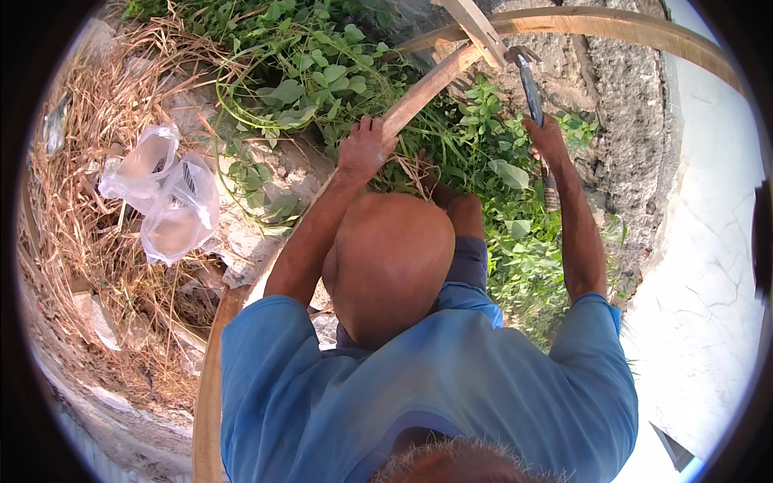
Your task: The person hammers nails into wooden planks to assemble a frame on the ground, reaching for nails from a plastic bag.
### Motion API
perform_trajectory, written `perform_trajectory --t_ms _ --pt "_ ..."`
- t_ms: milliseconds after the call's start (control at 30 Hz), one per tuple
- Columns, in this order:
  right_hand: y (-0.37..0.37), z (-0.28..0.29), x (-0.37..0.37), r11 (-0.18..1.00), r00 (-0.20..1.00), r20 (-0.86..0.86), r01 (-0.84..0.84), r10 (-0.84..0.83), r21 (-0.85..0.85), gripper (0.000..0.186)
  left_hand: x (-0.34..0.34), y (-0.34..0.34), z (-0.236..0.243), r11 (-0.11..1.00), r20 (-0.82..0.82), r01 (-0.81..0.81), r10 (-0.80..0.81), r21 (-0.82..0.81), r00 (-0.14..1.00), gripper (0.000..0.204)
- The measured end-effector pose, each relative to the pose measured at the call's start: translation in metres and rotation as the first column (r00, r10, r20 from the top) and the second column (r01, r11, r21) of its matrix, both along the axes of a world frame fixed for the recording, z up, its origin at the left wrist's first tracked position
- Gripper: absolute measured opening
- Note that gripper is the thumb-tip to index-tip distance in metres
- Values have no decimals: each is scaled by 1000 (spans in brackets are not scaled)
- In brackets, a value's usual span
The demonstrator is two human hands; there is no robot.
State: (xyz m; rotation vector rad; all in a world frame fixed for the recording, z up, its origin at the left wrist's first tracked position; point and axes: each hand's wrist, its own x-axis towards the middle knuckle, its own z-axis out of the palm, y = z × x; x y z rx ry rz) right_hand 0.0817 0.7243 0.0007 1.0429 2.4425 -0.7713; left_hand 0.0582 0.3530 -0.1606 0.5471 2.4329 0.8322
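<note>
My left hand (362, 151) is closed on a pale wooden batten (427, 88), which slants up to the top centre and meets a short wooden piece (477, 26). My right hand (546, 138) grips a hammer (529, 82) by its long handle, with the metal head beside that joint; whether it touches the wood I cannot tell. Behind the joint a wider board (604, 22) curves across the top of the view. My bare knee shows between my arms.
Leafy plants (322, 72) grow under and around the wood. On the left, crumpled clear plastic bags (173, 193) lie among dry straw (88, 241) and broken rubble. A rough concrete strip (620, 145) and a white cracked surface (700, 258) run along the right.
</note>
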Motion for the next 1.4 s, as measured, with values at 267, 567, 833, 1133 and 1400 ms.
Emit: perform_trajectory --t_ms 267,567,833,1133,1400 --pt "37 9 34 976 990 -14 133 -138 -173 21 20 34 21 1000 8 -18 18 7 1000 58" --pt "181 -45 93 933 954 -253 60 -157 -354 20 -79 214 122 975 -135 69 -40 213 990 67" --pt "260 12 91 981 958 -288 -68 13 -182 27 -138 441 211 906 -115 360 -391 -223 913 63" --pt "355 33 91 970 922 -348 -218 169 -107 27 -180 491 222 934 -165 271 -313 -233 935 33" --pt "382 34 104 945 922 -277 -310 271 -106 28 -62 548 242 952 -204 -237 198 -193 959 36"
